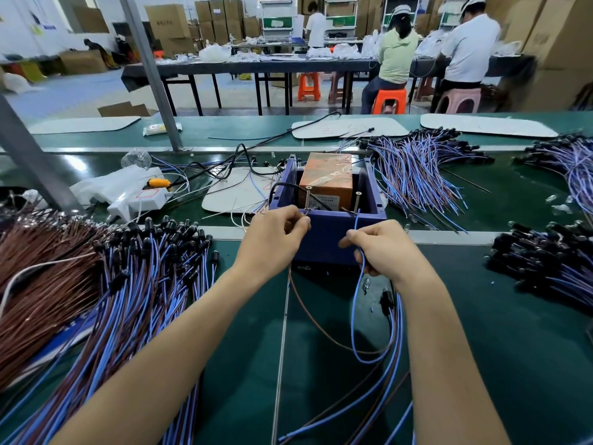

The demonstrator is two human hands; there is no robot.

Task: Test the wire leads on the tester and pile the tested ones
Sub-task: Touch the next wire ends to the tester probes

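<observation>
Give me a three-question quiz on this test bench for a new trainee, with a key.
1. True or false: the right hand holds a blue wire that rises toward the right screw on the box.
2. What sits inside the box? A) an orange block wrapped in clear tape; B) a coil of rope; C) a green bottle.
3. Fill in: the lead running down from under the left hand is ____ in colour.
Key: 1 true; 2 A; 3 brown.
</observation>
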